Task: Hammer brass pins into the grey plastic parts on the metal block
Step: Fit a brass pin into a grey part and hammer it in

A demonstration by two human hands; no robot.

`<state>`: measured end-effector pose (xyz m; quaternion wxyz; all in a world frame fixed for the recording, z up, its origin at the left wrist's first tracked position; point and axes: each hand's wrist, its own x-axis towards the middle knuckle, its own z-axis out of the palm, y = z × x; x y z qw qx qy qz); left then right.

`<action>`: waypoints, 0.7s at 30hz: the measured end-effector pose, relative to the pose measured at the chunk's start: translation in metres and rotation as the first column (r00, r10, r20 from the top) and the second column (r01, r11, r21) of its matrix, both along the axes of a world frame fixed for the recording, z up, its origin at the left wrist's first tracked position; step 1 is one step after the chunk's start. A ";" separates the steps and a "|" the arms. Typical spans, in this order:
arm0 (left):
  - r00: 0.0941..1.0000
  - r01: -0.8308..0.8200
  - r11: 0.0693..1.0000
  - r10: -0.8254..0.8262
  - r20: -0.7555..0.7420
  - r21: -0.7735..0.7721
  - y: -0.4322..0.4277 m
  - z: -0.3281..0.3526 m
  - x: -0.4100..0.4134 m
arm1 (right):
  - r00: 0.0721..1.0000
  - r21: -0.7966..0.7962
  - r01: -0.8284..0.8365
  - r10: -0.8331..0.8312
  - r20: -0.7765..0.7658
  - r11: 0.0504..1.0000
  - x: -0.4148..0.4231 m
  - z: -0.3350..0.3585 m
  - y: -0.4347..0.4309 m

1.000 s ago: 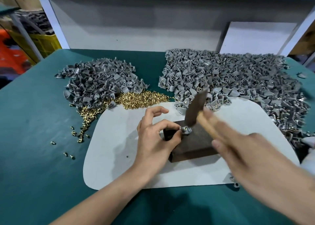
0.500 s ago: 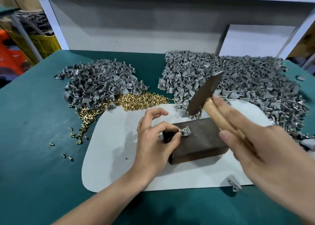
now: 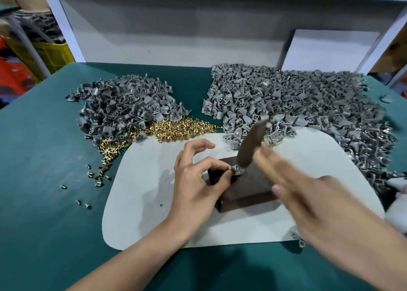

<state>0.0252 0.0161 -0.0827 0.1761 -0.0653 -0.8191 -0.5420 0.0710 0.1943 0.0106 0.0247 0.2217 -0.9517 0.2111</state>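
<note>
A dark metal block (image 3: 248, 187) rests on a pale grey mat (image 3: 141, 191) in the middle of the green table. My left hand (image 3: 196, 180) pinches a small grey plastic part (image 3: 234, 170) on the block's top left corner, thumb and forefinger closed on it. My right hand (image 3: 319, 204), blurred, grips a wooden-handled hammer (image 3: 251, 147) whose dark head is down on the part. The brass pin under the head is hidden.
A pile of grey plastic parts (image 3: 123, 110) lies at the back left, a larger pile (image 3: 308, 107) at the back right. Loose brass pins (image 3: 176, 129) are heaped between them and scattered leftwards. One stray part (image 3: 300, 242) lies at the mat's front right edge.
The hammer was down a second ago, was raised half a second ago, and has swung down onto the part again. My left hand has kept its pinch on the part.
</note>
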 end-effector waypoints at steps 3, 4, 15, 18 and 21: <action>1.000 0.000 1.000 0.000 0.011 0.005 0.000 0.001 0.001 | 0.999 -0.129 0.031 -0.032 -0.006 0.991 0.003 -0.009 0.009; 1.000 0.002 1.000 -0.002 0.015 0.015 0.001 0.001 0.001 | 0.998 -0.113 0.020 -0.025 -0.050 0.993 0.002 -0.006 0.008; 1.000 -0.008 1.000 0.008 -0.008 -0.011 0.000 0.001 0.002 | 0.999 -0.044 -0.003 0.001 -0.047 0.999 0.003 -0.002 0.002; 1.000 0.000 1.000 0.000 0.009 -0.017 0.001 0.006 0.003 | 0.992 -0.392 0.045 -0.087 -0.092 0.919 -0.010 0.007 0.014; 1.000 -0.008 1.000 0.008 -0.002 0.004 0.000 0.026 0.006 | 0.952 -0.815 0.232 0.049 0.303 0.531 -0.031 -0.003 0.024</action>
